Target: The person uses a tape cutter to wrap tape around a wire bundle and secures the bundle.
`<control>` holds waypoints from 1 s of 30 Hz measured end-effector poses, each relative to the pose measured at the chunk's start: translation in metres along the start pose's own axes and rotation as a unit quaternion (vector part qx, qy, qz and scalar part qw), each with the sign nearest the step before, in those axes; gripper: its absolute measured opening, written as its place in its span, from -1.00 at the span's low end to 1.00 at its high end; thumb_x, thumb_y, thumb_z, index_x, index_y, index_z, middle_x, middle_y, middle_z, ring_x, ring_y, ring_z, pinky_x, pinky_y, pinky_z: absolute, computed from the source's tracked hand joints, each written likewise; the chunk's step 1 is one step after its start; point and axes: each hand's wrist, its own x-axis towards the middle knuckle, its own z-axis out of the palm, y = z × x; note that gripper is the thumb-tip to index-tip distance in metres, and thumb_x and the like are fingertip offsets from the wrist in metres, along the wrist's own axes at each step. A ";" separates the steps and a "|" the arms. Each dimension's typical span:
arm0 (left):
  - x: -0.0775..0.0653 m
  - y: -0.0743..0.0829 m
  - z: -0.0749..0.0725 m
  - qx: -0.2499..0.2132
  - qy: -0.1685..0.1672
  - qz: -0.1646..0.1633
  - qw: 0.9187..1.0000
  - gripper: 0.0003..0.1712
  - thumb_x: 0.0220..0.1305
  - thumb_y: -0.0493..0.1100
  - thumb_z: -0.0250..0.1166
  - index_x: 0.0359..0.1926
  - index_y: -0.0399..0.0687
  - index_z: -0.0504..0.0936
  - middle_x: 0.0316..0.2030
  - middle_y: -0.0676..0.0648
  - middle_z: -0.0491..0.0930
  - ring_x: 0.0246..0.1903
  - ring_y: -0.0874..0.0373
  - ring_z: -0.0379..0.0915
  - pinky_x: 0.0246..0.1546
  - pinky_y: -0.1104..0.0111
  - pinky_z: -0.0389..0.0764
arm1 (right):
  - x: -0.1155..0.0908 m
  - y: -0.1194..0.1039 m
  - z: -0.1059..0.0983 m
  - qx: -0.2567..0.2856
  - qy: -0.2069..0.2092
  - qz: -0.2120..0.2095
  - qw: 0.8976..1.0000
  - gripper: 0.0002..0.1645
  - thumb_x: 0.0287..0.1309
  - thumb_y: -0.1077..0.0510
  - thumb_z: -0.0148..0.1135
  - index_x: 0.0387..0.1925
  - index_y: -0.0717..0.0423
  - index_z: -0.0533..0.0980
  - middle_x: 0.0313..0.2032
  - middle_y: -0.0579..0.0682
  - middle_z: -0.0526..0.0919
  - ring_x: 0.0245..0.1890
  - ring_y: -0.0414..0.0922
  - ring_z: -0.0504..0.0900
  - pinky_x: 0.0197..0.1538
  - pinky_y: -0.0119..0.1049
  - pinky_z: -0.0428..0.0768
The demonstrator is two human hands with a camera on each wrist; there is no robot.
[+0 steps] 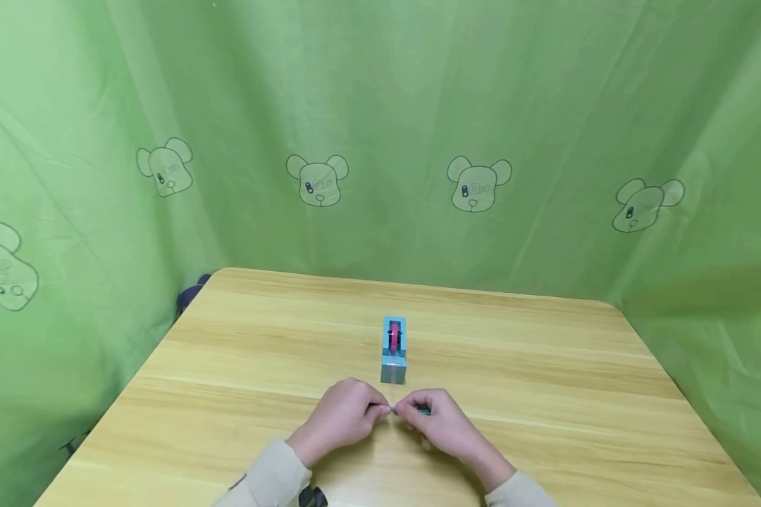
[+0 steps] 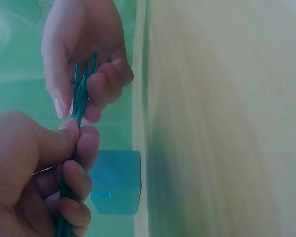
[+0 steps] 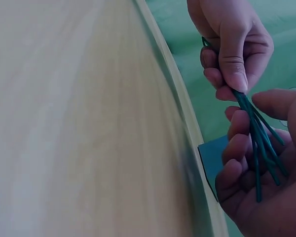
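Observation:
A bundle of thin green wires runs between both hands, just in front of a blue tape dispenser. My left hand grips the bundle, thumb and forefinger pinching near its middle and the other fingers curled round its lower part. Around the splayed wire ends curl the fingers of my right hand, its thumb close by the bundle. From the dispenser a faint strip of clear tape seems to reach down to the fingertips. Where it meets the wires is too small to tell.
The dispenser holds a tape roll with a pink core. Under both arms lies a wooden table, with green curtains around its far and side edges. A dark object shows beside the left sleeve.

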 end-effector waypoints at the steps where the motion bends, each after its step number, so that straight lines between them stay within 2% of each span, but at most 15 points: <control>1: 0.000 0.000 0.000 -0.002 0.001 -0.001 1.000 -0.91 0.27 -0.14 0.38 -0.29 0.04 0.82 -0.46 0.21 0.68 -0.58 0.45 0.39 -0.42 0.52 0.50 | 0.000 -0.001 0.000 -0.003 -0.004 -0.001 1.000 -0.68 0.38 0.05 0.18 -0.28 0.23 0.67 -0.51 0.01 0.59 -0.70 -0.29 0.34 -0.52 -0.44 0.44; 6: 0.000 0.000 0.000 -0.004 0.003 -0.002 1.000 -0.91 0.27 -0.14 0.38 -0.29 0.05 0.82 -0.38 0.17 0.72 -0.47 0.48 0.48 -0.33 0.51 0.55 | 0.002 -0.003 -0.002 -0.024 -0.024 -0.003 0.999 -0.64 0.41 0.04 0.15 -0.42 0.19 0.65 -0.56 0.01 0.58 -0.67 -0.31 0.31 -0.53 -0.45 0.38; 12: 0.000 -0.002 0.000 0.006 0.007 0.004 1.000 -0.92 0.24 -0.13 0.41 -0.28 0.07 0.82 -0.36 0.18 0.73 -0.40 0.44 0.55 -0.31 0.49 0.57 | 0.003 0.001 0.000 -0.023 -0.016 -0.005 1.000 -0.77 0.35 0.09 0.23 -0.30 0.15 0.68 -0.49 -0.01 0.62 -0.56 -0.25 0.46 -0.45 -0.40 0.50; 19: 0.002 -0.002 0.000 0.012 -0.002 0.004 1.000 -0.91 0.24 -0.13 0.40 -0.25 0.09 0.82 -0.35 0.19 0.73 -0.46 0.47 0.47 -0.34 0.49 0.55 | 0.004 0.003 0.001 -0.048 0.009 -0.028 0.998 -0.84 0.28 0.09 0.30 -0.29 0.09 0.69 -0.37 -0.08 0.69 -0.36 -0.17 0.57 -0.24 -0.33 0.57; 25: 0.004 -0.001 -0.002 0.003 -0.023 -0.007 1.000 -0.88 0.27 -0.14 0.36 -0.22 0.07 0.81 -0.33 0.19 0.72 -0.52 0.45 0.41 -0.38 0.49 0.51 | 0.003 0.004 0.002 -0.082 0.026 -0.040 0.996 -0.90 0.26 0.11 0.32 -0.30 0.02 0.70 -0.33 -0.15 0.71 -0.29 -0.18 0.59 -0.17 -0.32 0.56; 30: 0.006 -0.003 -0.004 0.016 -0.039 -0.009 0.999 -0.84 0.35 -0.11 0.29 -0.23 0.07 0.80 -0.52 0.25 0.57 -0.61 0.39 0.33 -0.49 0.48 0.44 | 0.004 0.001 0.004 -0.111 0.041 -0.056 0.991 -0.95 0.24 0.14 0.34 -0.31 0.00 0.69 -0.32 -0.19 0.71 -0.27 -0.22 0.61 -0.13 -0.29 0.58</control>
